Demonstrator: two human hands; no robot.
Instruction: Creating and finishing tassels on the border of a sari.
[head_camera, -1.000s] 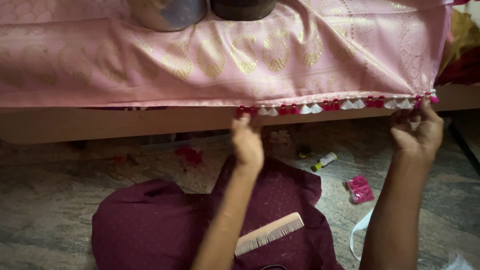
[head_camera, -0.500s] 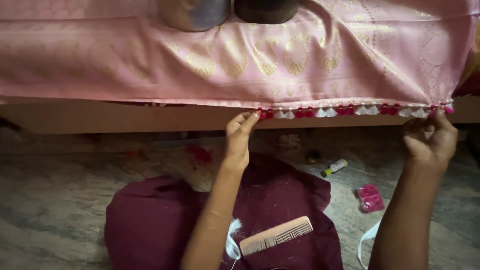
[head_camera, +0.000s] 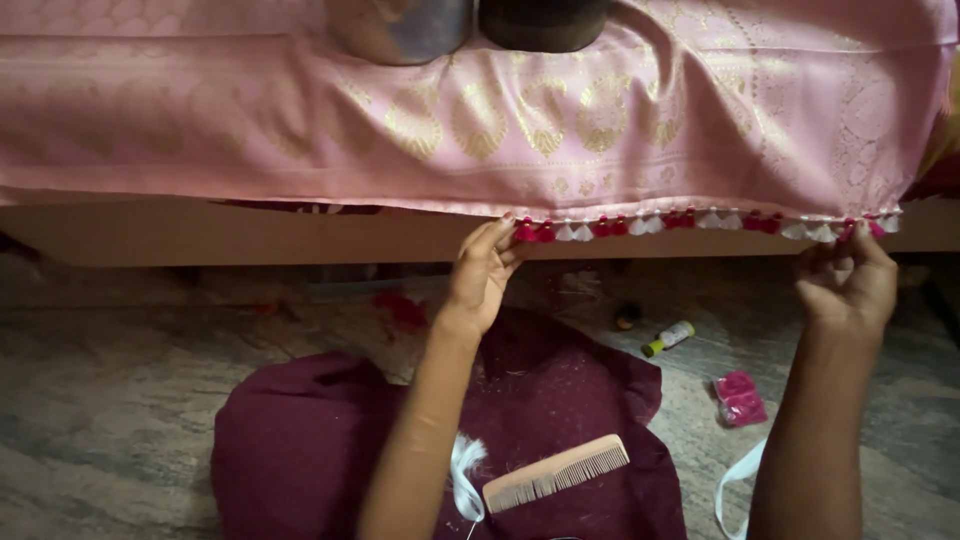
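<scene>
Two dark vessels (head_camera: 470, 22) on the pink cloth (head_camera: 420, 120) are cut off by the top edge, so their kind is hard to tell. The cloth, woven with gold motifs, drapes over a wooden bench (head_camera: 220, 235); its lower hem carries a tassel fringe (head_camera: 700, 224) in red and white. On the floor lie a small white bottle with a yellow-green cap (head_camera: 668, 338) and a crumpled pink packet (head_camera: 740, 397), their labels unreadable. Both arms reach upward from below. The left hand (head_camera: 482, 268) pinches the fringe's left end between fingertips; the right hand (head_camera: 850, 283) grips its right end. A wooden comb (head_camera: 556, 473) rests on maroon fabric (head_camera: 300, 450) beside white thread (head_camera: 464, 478).
</scene>
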